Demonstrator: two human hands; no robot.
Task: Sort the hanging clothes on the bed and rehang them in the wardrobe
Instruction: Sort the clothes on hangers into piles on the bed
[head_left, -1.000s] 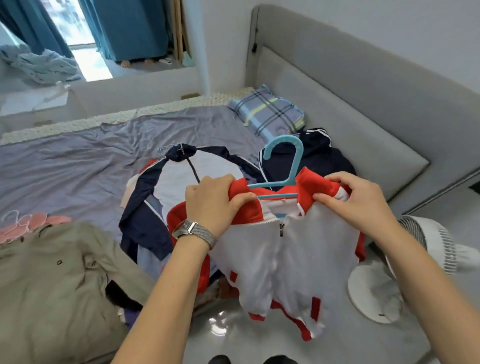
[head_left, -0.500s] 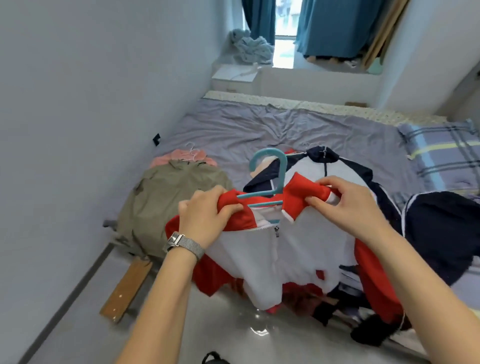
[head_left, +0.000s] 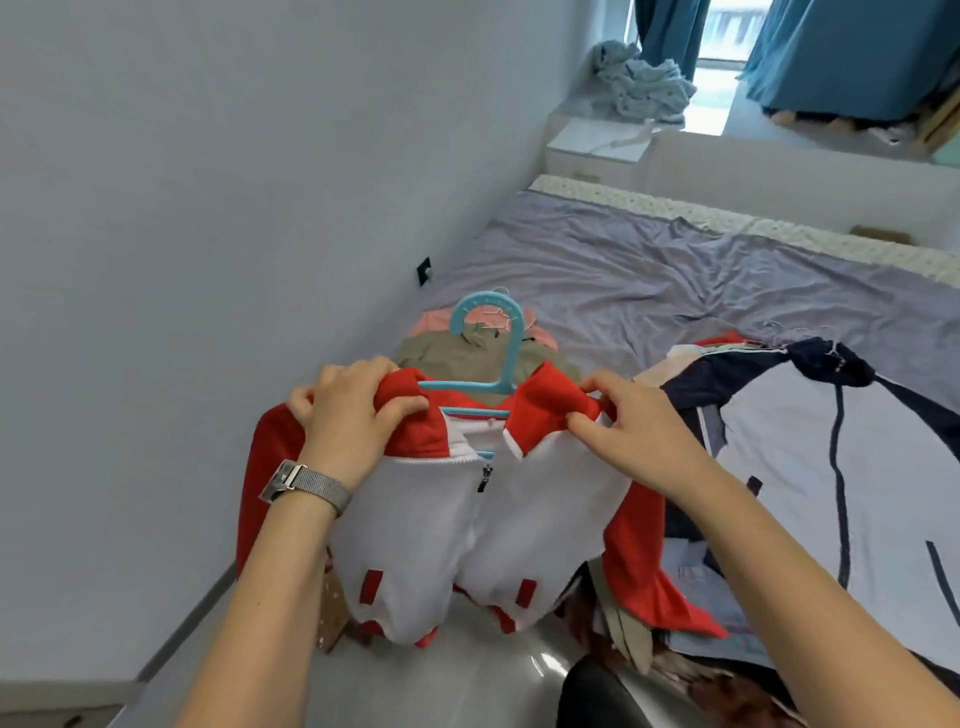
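The left hand (head_left: 349, 415) is pinching the red left shoulder of a red-and-white zip jacket (head_left: 483, 525), and the right hand (head_left: 631, 431) is gripping the right shoulder beside the collar, so the garment is hanging between them above the floor. A blue plastic hanger (head_left: 496, 358) is sitting inside the neck, its bar running hand to hand, its hook pointing up and away from the person. Beyond, an olive jacket (head_left: 467, 353) and a navy-and-white jacket (head_left: 831, 441) are lying on the bed (head_left: 649, 270). No wardrobe is showing in this view.
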